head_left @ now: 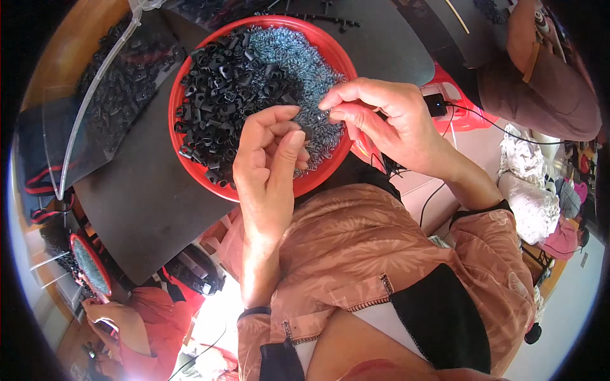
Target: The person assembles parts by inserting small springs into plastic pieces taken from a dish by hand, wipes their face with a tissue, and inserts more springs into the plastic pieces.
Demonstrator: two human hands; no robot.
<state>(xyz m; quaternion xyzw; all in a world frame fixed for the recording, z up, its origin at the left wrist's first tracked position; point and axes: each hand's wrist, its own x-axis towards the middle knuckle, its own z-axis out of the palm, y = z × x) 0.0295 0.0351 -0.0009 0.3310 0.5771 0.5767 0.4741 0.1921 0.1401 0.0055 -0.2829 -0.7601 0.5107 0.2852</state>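
Observation:
A red basin in front of me holds two kinds of small parts. Black plastic pieces, some with a ring-like opening, fill its left side. Small silvery wire springs are heaped on the right. Over the basin's near part, my left hand is curled, thumb against fingers, with a small dark plastic piece at the tips, mostly hidden. My right hand is above the basin's right rim, thumb and forefinger pinched on what looks like a tiny wire spring.
The basin rests on a dark grey tabletop. A clear bag of black parts lies at left. Another person's arm is at upper right, and a second person in red works at lower left beside another red basin.

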